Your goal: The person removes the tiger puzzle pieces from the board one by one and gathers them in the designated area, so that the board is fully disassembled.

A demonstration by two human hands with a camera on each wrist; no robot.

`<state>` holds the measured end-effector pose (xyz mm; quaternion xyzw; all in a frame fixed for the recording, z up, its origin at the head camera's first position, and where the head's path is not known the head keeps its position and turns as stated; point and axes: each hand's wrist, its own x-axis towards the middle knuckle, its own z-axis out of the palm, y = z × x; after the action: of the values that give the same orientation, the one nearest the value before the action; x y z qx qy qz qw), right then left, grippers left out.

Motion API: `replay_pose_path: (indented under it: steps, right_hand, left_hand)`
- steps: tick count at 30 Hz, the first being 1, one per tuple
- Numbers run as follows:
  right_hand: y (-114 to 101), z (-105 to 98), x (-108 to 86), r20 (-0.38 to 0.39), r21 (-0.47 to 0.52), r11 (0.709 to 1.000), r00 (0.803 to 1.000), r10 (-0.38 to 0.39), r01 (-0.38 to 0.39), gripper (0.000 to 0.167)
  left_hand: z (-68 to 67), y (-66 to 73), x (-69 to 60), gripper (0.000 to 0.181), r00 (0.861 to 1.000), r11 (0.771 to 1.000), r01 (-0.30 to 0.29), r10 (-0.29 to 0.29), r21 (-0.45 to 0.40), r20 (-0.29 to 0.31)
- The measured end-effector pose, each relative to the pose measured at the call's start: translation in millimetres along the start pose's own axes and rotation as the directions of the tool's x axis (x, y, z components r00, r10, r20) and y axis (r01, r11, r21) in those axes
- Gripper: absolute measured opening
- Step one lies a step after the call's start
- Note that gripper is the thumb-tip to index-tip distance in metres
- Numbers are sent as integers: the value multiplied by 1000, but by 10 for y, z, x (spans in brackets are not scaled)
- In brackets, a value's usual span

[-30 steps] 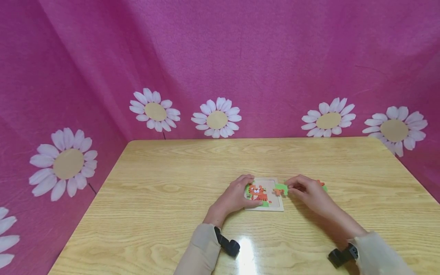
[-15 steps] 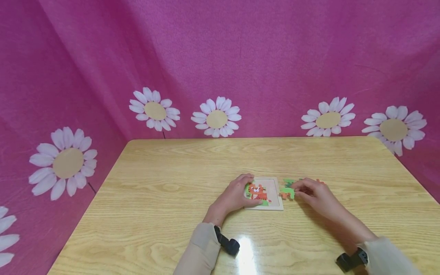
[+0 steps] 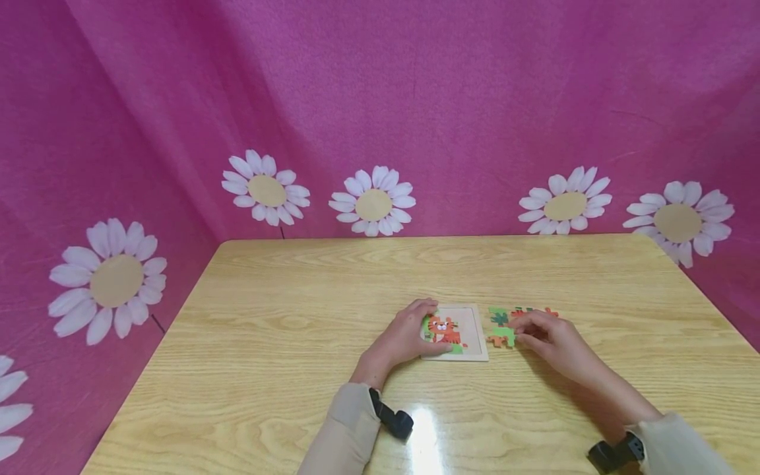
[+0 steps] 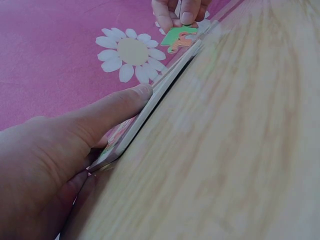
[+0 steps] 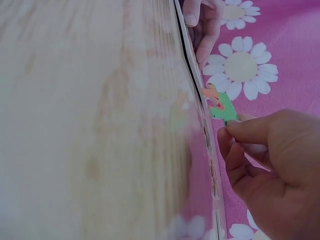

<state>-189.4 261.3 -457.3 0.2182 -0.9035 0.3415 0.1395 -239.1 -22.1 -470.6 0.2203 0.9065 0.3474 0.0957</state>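
A person's left hand (image 3: pixel 410 336) grips the left side of a pale, square wooden puzzle tray (image 3: pixel 466 323), thumb along the near edge and fingers over the far one, as I follow the work from my remote feed. The tray lies flat on a light, wood-grained table (image 3: pixel 297 297). At its left and centre, partly under the hand, sits an orange, striped tiger picture (image 3: pixel 442 330) made of fitted pieces, green around it; the tray's right portion shows bare wood.

To the right, well apart from the left, the person's right hand (image 3: pixel 552 340) pinches a green-and-orange, knobbed puzzle piece (image 3: pixel 502 337) between thumb and fingertips. A second ago I see that piece over the tray's right edge; now it is drawn off to the right, beside the tray, while the left hand's grip stays as it was. The move leaves a loose, two-tone green puzzle piece (image 3: pixel 499 316) in plain sight just beyond it. Red-and-green loose pieces (image 3: pixel 522 310) show farther right, partly behind the right hand. From my angles I cannot quite tell whether the pinched piece touches the table or hovers just above it.

Behind, a magenta cloth (image 3: pixel 415 99) printed with white daisies hangs past the table's far edge.
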Motion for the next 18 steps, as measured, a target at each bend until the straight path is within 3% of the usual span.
replay_pose_path:
  steps: [11,18]
  right_hand:
    - [13,-5,-1,39,7,998,997,61,-61,18]
    - [17,-10,14,68,-41,992,991,119,-116,17]
  left_hand:
    - [5,-7,0,81,1000,1000,-2,2,-5,-4]
    - [1,-6,-3,81,1000,1000,-7,7,-3,-3]
